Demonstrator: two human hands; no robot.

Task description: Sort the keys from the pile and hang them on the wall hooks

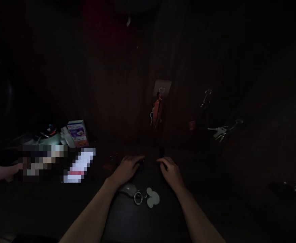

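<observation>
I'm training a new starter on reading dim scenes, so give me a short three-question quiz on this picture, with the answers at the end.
1. True or false: the left hand and the right hand are apart from each other.

2. Which object lies below both hands in the picture?
A) a yellow wooden spoon
B) a pale mouse-head-shaped charm
C) a red ceramic mug

3. Fill in: the reddish-orange elongated trinket hangs to the ____ of the silver metal keys in the picture.

Key: 1. True. 2. B. 3. Left.

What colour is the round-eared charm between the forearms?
The charm looks pale off-white in dim light, in the head view.
</observation>
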